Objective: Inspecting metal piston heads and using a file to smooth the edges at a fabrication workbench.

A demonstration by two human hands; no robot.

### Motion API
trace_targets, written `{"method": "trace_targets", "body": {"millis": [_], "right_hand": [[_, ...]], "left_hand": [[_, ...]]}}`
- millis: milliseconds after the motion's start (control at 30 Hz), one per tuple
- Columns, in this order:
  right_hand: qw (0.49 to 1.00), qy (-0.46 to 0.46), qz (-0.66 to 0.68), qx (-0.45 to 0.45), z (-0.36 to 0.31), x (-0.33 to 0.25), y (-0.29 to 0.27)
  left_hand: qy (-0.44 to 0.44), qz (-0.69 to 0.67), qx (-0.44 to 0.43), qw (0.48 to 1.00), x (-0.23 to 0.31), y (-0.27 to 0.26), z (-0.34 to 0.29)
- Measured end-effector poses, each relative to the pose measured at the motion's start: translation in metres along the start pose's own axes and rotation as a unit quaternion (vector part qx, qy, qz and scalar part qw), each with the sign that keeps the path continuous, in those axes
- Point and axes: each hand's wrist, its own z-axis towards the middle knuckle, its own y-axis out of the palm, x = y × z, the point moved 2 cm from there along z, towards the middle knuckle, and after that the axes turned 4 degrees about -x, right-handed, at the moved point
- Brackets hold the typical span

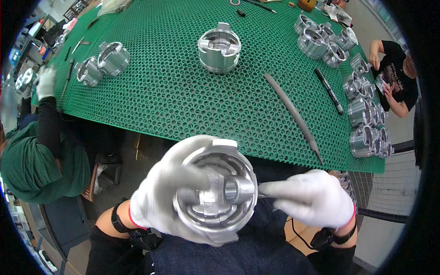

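Note:
My left hand (158, 192), in a white glove, grips a shiny metal piston (215, 211) in front of my lap. Its hollow inner side faces up, showing the pin bosses and the bore. My right hand (311, 195), also gloved in white, is at the piston's right side with its fingers pinched together. A thin dark sliver shows between those fingertips and the piston wall; most of it is hidden, so its kind is unclear. Some blur covers the left thumb. On the table beyond, a single piston (219, 57) stands with its hollow side up.
The green honeycomb mat (169, 91) covers the table. Two pistons (113, 59) stand left; several pistons (363, 112) line the right edge. A long grey file-like bar (293, 114) and black marker (328, 91) lie between. Co-workers sit left (41, 156) and right (396, 73).

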Motion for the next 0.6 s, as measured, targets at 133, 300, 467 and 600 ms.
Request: {"method": "trace_targets", "body": {"millis": [133,300,467,600], "right_hand": [[0.775,0.096,0.603,-0.161,0.006,0.043,0.025],[0.857,0.174,0.48,0.074,-0.001,0.064,0.034],[0.846,0.217,0.473,0.115,0.002,0.065,0.039],[0.849,0.216,0.474,0.091,0.007,0.066,0.048]], "left_hand": [[0.32,0.443,0.035,0.837,0.01,0.002,-0.001],[0.258,0.404,0.017,0.877,0.004,-0.006,-0.007],[0.193,0.284,-0.013,0.939,-0.004,-0.01,-0.006],[0.201,0.228,-0.011,0.953,-0.01,-0.01,-0.007]]}}
